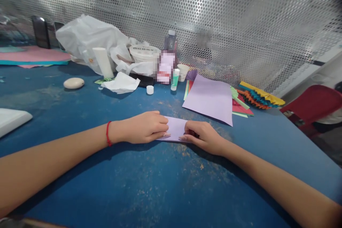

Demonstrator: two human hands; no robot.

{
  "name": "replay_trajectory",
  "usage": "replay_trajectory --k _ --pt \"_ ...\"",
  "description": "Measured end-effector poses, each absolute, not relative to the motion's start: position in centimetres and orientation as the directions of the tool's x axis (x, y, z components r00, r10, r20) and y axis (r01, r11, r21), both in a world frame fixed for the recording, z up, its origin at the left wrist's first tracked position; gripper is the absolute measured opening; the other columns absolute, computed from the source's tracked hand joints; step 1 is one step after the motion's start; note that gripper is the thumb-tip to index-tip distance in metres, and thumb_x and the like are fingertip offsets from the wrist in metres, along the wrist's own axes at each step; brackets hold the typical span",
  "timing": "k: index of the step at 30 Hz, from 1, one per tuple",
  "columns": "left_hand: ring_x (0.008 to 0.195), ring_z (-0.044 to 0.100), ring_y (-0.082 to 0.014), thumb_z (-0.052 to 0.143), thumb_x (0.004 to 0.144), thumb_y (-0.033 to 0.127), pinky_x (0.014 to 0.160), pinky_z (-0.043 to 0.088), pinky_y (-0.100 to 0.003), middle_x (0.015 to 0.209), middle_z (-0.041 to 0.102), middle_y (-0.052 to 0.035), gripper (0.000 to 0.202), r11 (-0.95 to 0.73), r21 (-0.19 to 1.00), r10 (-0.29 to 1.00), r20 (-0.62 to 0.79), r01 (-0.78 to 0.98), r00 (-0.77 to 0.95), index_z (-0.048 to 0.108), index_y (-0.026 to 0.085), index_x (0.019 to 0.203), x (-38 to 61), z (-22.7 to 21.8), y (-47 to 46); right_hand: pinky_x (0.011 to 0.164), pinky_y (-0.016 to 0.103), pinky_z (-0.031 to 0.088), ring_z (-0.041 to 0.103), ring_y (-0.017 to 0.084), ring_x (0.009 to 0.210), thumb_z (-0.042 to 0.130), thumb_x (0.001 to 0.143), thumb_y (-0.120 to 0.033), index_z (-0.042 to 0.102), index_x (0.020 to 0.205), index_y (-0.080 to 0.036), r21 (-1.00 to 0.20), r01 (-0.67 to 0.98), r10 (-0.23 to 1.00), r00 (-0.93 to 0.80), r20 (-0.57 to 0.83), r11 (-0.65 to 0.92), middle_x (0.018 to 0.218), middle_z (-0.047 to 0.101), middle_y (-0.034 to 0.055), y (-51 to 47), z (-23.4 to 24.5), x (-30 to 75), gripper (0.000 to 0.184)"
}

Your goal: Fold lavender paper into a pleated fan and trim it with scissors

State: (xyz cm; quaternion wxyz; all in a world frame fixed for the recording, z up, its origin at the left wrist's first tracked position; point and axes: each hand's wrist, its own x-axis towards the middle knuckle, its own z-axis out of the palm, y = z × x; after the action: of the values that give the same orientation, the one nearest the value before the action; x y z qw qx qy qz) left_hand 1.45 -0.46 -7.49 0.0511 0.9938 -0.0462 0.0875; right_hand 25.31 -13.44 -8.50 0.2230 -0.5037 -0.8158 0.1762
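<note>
A folded strip of light purple paper (176,128) lies on the blue table between my two hands. My left hand (144,127), with a red cord bracelet at the wrist, is closed over the strip's left end, its thumb along the near edge. At the right end, my right hand (204,136) has curled fingers and a thumb pinching the near edge. Both ends of the strip are covered by the hands. Behind my right hand, a larger purple sheet (210,98) rests on other coloured paper.
Pleated paper (256,94) in yellow, blue and orange lies at the back right. A glue tube (175,79), a white cap (150,89), crumpled tissue (121,83) and a plastic bag (88,39) stand along the perforated metal wall. An oval beige object (74,83) sits left.
</note>
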Motion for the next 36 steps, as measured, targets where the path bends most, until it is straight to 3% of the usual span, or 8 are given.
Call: replay_trajectory --k 9,21,36 --pt "0.067 0.049 -0.0178 0.040 0.108 0.031 0.068 0.029 -0.034 0.073 0.059 -0.0018 0.037 -0.987 0.159 0.000 0.236 -0.038 0.972 0.059 0.018 0.079 1.65 -7.93 -0.24 0.064 0.027 0.028 0.045 0.013 0.064 0.053 0.102 -0.041 0.048 0.080 -0.020 -0.546 0.732 0.909 -0.380 0.171 0.408 0.074 0.054 -0.0023 -13.51 -8.38 25.33 0.030" --pt "0.066 0.049 -0.0134 0.049 0.106 0.040 0.068 0.027 -0.032 0.068 0.052 0.0033 0.042 -0.965 0.262 0.039 0.173 -0.008 0.984 0.049 0.018 0.071 1.72 -7.95 0.20 0.066 0.028 0.029 0.047 0.015 0.068 0.049 0.104 -0.041 0.049 0.084 -0.020 -0.475 0.759 0.892 -0.421 0.164 0.445 0.078 0.056 0.0006 -13.57 -8.52 25.32 0.029" --pt "0.072 0.048 -0.0155 0.046 0.107 0.046 0.071 0.028 -0.031 0.073 0.050 0.0021 0.043 -0.978 0.209 0.018 0.194 -0.024 0.981 0.049 0.018 0.074 1.75 -8.24 0.50 0.065 0.028 0.030 0.047 0.016 0.069 0.044 0.106 -0.039 0.048 0.084 -0.020 -0.400 0.775 0.871 -0.452 0.191 0.489 0.080 0.055 0.0012 -13.54 -8.89 25.53 0.029"
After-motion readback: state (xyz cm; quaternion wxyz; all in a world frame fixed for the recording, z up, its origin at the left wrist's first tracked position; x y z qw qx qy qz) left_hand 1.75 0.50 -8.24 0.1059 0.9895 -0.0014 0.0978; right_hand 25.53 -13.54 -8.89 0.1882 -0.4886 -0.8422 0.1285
